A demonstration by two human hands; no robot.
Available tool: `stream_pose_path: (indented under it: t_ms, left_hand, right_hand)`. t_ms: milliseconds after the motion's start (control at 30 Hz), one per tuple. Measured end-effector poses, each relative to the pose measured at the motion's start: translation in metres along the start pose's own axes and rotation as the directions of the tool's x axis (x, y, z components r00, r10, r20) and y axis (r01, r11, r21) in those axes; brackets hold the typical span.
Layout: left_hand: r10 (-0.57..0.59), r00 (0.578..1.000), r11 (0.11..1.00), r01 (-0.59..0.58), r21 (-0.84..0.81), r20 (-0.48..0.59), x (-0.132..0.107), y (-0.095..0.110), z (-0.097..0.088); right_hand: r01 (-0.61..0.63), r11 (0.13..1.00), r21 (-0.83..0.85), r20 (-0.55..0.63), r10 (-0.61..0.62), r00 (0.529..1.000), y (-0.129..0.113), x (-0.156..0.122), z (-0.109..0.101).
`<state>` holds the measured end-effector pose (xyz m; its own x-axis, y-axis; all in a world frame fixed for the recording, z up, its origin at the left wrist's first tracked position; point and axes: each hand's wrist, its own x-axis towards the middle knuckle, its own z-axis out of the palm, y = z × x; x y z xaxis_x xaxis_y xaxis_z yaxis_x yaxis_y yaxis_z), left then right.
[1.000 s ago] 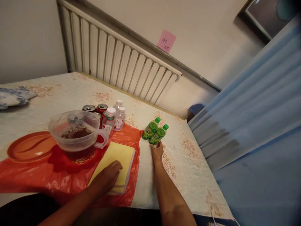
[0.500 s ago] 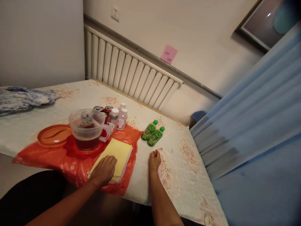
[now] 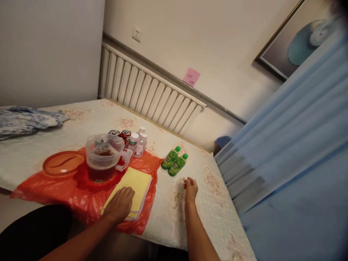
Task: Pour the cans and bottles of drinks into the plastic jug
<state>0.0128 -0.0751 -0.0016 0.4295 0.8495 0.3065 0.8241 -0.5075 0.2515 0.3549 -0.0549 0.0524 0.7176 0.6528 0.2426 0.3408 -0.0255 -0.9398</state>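
Note:
My left hand lies flat, fingers spread, on the near end of a yellow pad that rests on a red plastic sheet. My right hand rests on the floral tablecloth with its fingers curled closed, nothing visible in them. Two small green bottles lie side by side just beyond and left of that hand, apart from it.
On the red sheet stand a clear pitcher of dark liquid, an orange plate, two cans and small white-capped bottles. Blue patterned cloth lies far left. A radiator lines the wall; a blue curtain hangs right.
My right hand pulled back from the green bottles, closed its fingers, then shifted right. The left hand stayed on the pad. The view rose and backed away.

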Motion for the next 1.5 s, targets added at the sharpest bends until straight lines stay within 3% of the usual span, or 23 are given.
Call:
stream_pose_path:
  t_ms: [100,200,300,400,533,700,833,1300,1500]
  left_hand:
    - [-0.004,0.999,1.0,0.004,0.007,-0.036,-0.003,-0.002,0.005]
    - [-0.003,0.998,1.0,0.004,0.015,-0.06,-0.004,-0.002,0.009]
    - [0.004,0.997,1.0,-0.003,0.009,-0.079,-0.005,-0.002,0.009]
    - [-0.004,0.999,1.0,0.004,-0.01,-0.054,-0.004,-0.001,0.006]
    - [-0.015,1.0,1.0,0.015,-0.022,-0.003,-0.002,0.0,0.001]
    - [0.001,1.0,1.0,0.0,-0.025,0.013,-0.001,0.002,-0.002]
    - [0.007,1.0,1.0,-0.007,-0.017,-0.023,-0.002,0.003,-0.005]
    - [0.025,0.999,1.0,-0.024,0.02,-0.034,-0.002,0.002,-0.002]
    - [0.024,0.999,1.0,-0.024,0.017,-0.024,-0.002,0.003,-0.003]
  right_hand:
    - [0.11,0.994,-0.019,0.019,-0.109,0.994,-0.047,0.04,-0.003]
    - [0.246,0.965,-0.095,0.084,-0.239,0.967,-0.094,0.074,0.008]
    - [0.396,0.893,-0.216,0.207,-0.354,0.912,-0.128,0.094,0.029]
    - [0.514,0.789,-0.338,0.375,-0.388,0.842,-0.147,0.101,0.053]
    - [0.596,0.641,-0.483,0.513,-0.345,0.786,-0.155,0.102,0.077]
    - [0.605,0.49,-0.627,0.579,-0.226,0.783,-0.157,0.11,0.097]
    - [0.621,0.426,-0.658,0.613,-0.176,0.77,-0.157,0.116,0.105]
    - [0.674,0.417,-0.61,0.661,-0.201,0.723,-0.155,0.119,0.11]
    - [0.651,0.438,-0.62,0.632,-0.214,0.745,-0.158,0.12,0.101]
